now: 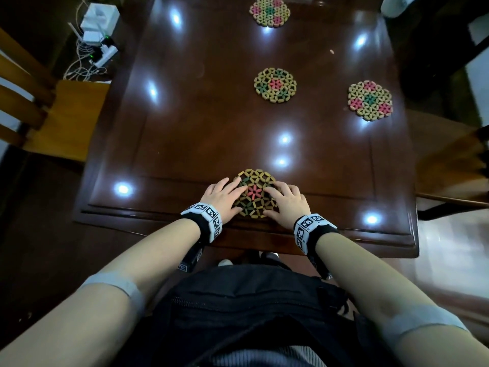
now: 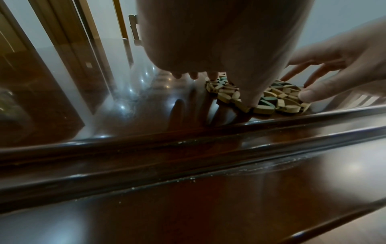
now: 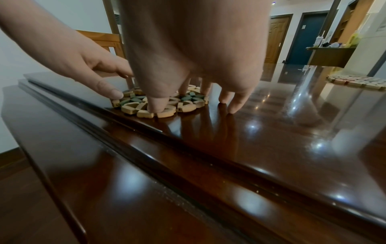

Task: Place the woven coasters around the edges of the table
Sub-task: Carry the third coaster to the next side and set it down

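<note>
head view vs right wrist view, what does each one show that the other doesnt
Only the head view shows the centre coaster, the far coaster and the router on the floor. Only the right wrist view shows the doors and a cluttered shelf. Both show the left hand and right hand resting straight fingers on the near coaster at the table edge.

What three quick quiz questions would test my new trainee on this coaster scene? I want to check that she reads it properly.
1. How many coasters lie on the table?
2. True or false: the left hand lifts the near coaster clear of the table.
3. Which coaster is farthest from any table edge? A far coaster; B middle coaster; C right coaster.

Key: 1. Four. 2. False: it lies flat on the table, with the fingers of the left hand and right hand resting on it. 3. B.
</note>
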### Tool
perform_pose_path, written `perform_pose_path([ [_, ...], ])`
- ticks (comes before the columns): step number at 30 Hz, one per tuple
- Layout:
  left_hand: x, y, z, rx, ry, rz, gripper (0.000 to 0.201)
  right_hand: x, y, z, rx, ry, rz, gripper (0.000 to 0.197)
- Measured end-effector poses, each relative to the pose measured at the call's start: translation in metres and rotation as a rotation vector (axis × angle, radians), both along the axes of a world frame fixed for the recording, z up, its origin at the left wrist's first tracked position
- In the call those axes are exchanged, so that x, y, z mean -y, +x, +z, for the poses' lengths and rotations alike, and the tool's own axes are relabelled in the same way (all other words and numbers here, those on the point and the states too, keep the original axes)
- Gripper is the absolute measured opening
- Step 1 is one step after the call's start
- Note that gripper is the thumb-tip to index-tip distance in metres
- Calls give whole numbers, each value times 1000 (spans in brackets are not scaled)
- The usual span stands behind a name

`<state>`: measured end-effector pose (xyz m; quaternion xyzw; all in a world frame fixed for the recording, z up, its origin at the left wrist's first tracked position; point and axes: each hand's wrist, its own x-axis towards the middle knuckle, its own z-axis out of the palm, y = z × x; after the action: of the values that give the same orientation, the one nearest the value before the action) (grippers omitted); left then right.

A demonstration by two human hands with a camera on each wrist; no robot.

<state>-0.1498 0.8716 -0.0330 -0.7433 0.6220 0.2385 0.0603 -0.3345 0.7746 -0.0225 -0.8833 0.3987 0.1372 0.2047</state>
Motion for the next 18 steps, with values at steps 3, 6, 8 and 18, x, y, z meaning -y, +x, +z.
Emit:
perform_pose_path([
  [3,0,1,0,-10,2,0,64,0,1,0,-10,-1,6,65],
  [6,0,3,1,-10,-3,3,64,-1,3,0,-20,-1,9,65],
  [8,-1,5,2,-8,-6,5,64,-2,4,-1,-28,-5,9,65],
  [18,0,18,4,-34,-23,41,72,-8,8,-3,-58,13,19,70],
])
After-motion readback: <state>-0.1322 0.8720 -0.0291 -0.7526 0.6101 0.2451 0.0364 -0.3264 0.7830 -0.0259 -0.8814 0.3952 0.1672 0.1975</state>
